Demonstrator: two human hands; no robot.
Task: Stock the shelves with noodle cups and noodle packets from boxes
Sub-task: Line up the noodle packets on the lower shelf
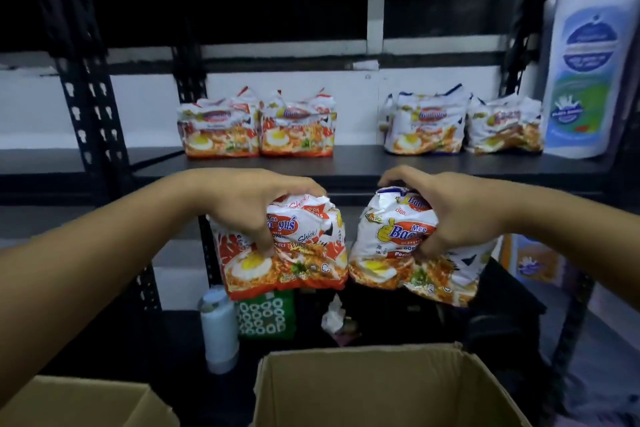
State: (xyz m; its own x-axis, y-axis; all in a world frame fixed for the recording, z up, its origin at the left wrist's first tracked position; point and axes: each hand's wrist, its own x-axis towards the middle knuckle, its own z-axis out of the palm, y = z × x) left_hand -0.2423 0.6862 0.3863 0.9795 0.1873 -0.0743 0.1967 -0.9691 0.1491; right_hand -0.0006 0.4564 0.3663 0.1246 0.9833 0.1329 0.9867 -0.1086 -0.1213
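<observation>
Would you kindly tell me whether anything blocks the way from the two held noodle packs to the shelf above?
Nothing visible does. The left hand grips the red pack, the right hand the white pack, both below the shelf edge; the gap between the stocked pairs is bare.

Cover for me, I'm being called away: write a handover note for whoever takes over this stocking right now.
Hands: left hand grips a red-trimmed packet; right hand grips a blue-trimmed packet. Both packets are in the air in front of the shelf, above the open box.
Done: two red-trimmed packs stand at shelf left, two blue-trimmed packs at right.
Left: shelve the two held packets, probably each beside its own kind. Box contents are out of view; no noodle cups visible.
</observation>
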